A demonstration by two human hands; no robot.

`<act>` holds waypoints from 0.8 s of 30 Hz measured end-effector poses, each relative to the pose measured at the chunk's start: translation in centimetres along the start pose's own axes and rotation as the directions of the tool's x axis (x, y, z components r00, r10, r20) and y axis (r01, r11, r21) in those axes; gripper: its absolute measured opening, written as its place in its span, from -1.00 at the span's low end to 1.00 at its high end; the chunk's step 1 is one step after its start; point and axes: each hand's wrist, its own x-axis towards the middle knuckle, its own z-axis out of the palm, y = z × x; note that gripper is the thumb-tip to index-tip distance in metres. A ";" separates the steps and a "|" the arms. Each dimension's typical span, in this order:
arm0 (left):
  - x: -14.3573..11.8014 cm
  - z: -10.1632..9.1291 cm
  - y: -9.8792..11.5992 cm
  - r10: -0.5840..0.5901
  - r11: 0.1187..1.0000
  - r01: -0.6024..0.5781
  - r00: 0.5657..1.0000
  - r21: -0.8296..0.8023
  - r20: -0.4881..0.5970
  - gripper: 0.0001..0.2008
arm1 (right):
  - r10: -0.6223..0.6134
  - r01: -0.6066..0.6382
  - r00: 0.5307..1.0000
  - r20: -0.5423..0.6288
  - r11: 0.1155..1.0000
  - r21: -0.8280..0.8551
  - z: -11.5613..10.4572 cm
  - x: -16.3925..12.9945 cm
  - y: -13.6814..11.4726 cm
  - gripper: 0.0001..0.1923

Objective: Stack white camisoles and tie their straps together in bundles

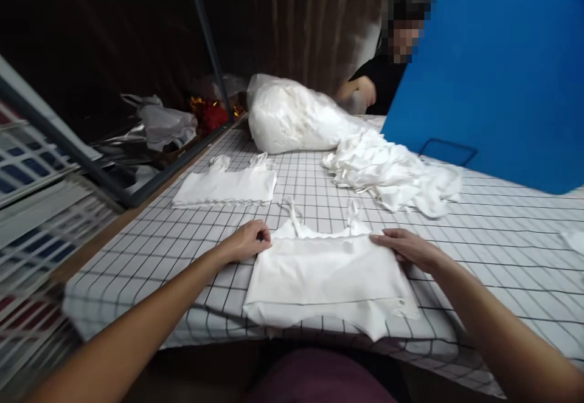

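White top [328, 278] lies flat on the near edge of the checked table [502, 257]. Left hand [246, 242] is curled, pinching its left corner. Right hand [408, 248] lies flat, fingers together, pressing its right corner.

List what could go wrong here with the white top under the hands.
The white top hangs over the near edge of the checked table, so it may slide off. The left hand and right hand press only its upper corners. Its thin straps lie loose and could bunch or twist.
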 end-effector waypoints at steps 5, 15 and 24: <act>0.5 -0.6 -0.7 -0.004 0.999 0.002 0.999 0.043 0.053 -0.81 | -0.051 0.050 0.999 0.019 0.998 0.027 -0.2 0.0 -0.1 -0.47; -0.6 -1.2 6.6 -0.135 0.980 0.129 0.990 -0.154 -0.029 -0.72 | -0.175 0.172 0.984 0.041 0.983 0.056 2.3 -3.7 -2.9 -0.51; 1.0 1.1 17.4 0.138 0.559 0.022 0.983 -0.829 0.119 -0.56 | -0.654 0.654 0.728 0.204 0.753 0.079 6.1 -8.6 -10.8 -0.70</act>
